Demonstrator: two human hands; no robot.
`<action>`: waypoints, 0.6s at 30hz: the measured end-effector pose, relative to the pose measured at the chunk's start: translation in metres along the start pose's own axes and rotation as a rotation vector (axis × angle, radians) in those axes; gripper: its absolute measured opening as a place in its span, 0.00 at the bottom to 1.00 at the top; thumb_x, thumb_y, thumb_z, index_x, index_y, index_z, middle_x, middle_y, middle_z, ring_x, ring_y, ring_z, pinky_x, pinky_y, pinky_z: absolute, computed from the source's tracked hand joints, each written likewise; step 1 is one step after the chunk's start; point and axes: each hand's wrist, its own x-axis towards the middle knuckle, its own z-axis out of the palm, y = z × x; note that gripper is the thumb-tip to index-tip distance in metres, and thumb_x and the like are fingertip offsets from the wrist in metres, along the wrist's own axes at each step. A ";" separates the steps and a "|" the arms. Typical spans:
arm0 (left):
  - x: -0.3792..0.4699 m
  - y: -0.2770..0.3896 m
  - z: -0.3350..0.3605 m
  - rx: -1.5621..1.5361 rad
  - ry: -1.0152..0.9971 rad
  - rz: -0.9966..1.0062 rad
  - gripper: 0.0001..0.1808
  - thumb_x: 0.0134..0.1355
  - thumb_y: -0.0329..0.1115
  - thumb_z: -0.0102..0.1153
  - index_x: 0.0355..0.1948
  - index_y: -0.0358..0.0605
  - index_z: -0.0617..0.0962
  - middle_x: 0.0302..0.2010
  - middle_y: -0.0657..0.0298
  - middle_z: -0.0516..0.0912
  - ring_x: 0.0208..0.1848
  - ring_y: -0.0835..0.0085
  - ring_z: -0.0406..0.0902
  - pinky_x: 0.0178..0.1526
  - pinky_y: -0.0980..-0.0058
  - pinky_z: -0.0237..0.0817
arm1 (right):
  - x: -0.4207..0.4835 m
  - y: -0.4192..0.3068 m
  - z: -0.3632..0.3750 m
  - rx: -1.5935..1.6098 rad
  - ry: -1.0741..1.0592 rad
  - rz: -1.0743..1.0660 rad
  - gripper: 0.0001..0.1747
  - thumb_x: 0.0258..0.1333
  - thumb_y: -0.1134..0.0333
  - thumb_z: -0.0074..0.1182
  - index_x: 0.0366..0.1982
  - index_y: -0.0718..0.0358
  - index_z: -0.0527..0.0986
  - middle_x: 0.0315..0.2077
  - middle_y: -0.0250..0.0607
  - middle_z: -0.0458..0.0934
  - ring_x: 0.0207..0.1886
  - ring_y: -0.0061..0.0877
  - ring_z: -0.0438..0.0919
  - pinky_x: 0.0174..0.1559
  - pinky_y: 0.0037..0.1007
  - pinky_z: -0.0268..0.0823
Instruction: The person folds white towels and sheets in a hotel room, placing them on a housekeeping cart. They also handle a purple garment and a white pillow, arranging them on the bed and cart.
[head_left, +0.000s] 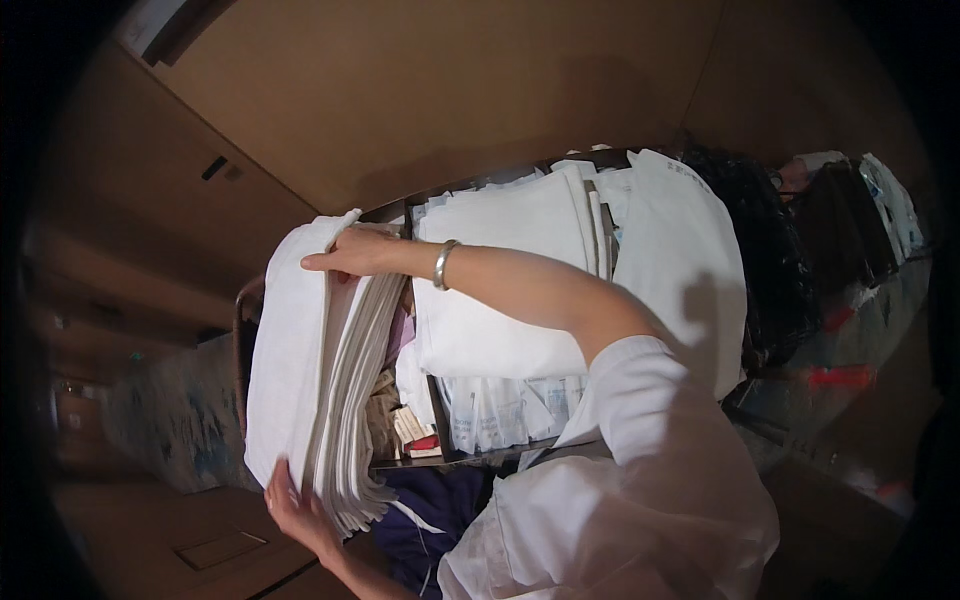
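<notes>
A thick row of folded white cloths (352, 375), probably towels or linen, leans on edge at the left end of a housekeeping cart. My right hand (358, 253), with a silver bangle (444, 264) at the wrist, pinches the far edge of the outermost folded cloth (289, 352). Its thumb lies on top and the other fingers are partly hidden. At the near end of that same cloth, my left hand (296, 506) holds the corner between its fingers. My right forearm crosses above a flat pile of folded white cloths (502, 322).
Small boxes (409, 425) and printed sachets (502, 412) fill the tray's compartments (437, 420). A white cloth (682, 277) drapes over the right end, beside black plastic bags (772, 277). Wooden panelling (465, 82) rises behind; patterned carpet (176, 420) runs left.
</notes>
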 end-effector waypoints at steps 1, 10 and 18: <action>-0.019 -0.016 -0.014 0.098 0.005 -0.039 0.28 0.51 0.15 0.54 0.56 0.38 0.82 0.52 0.49 0.84 0.55 0.52 0.79 0.60 0.59 0.68 | 0.003 -0.001 0.006 -0.015 0.012 0.003 0.35 0.62 0.39 0.53 0.35 0.70 0.84 0.30 0.42 0.85 0.36 0.29 0.84 0.48 0.33 0.73; -0.054 -0.092 -0.017 -0.314 0.263 -0.169 0.16 0.64 0.32 0.59 0.51 0.35 0.82 0.43 0.50 0.84 0.45 0.58 0.81 0.51 0.62 0.72 | -0.007 0.012 -0.021 0.235 0.442 -0.184 0.18 0.62 0.65 0.48 0.29 0.74 0.79 0.29 0.55 0.83 0.36 0.37 0.85 0.39 0.40 0.77; -0.023 0.106 -0.020 -0.732 -0.218 0.784 0.13 0.49 0.30 0.73 0.36 0.36 0.86 0.27 0.55 0.83 0.27 0.62 0.81 0.32 0.66 0.71 | -0.258 0.013 -0.261 0.691 0.774 -0.263 0.20 0.59 0.64 0.60 0.49 0.70 0.78 0.43 0.46 0.83 0.42 0.33 0.84 0.48 0.36 0.78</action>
